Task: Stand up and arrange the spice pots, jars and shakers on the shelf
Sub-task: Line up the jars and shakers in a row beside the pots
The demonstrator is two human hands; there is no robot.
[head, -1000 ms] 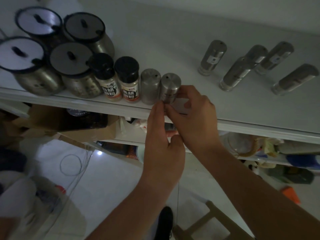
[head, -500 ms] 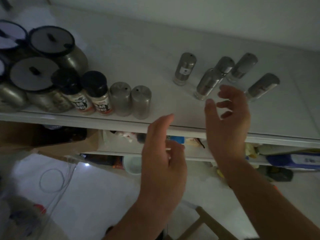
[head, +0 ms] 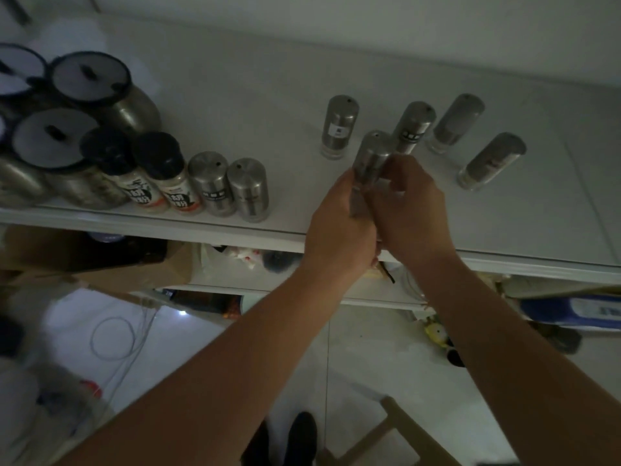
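Observation:
On the white shelf [head: 255, 95], several lidded steel pots [head: 100, 92] stand at the left. In front of them runs a row: two black-capped spice jars [head: 164, 176] and two steel shakers [head: 230, 188]. My left hand [head: 339, 220] and my right hand [head: 410, 210] both close around the lower part of a tall steel shaker [head: 373, 156] near the shelf's middle. Three steel shakers stand behind it: one with a white label [head: 337, 126], one with a dark label [head: 415, 124] and a plain one [head: 455, 124]. A further shaker [head: 490, 161] stands at the right.
Below the shelf's front edge [head: 201, 227] a lower shelf holds a cardboard box [head: 100, 260], bags and a blue bottle [head: 571, 311]. A wooden stool [head: 396, 435] and a loose wire loop [head: 117, 334] are on the white floor.
My hands left the short shaker at the end of the front row, moved right across the shelf with fingers apart, and now both grip the nearest tall shaker. The camera panned right.

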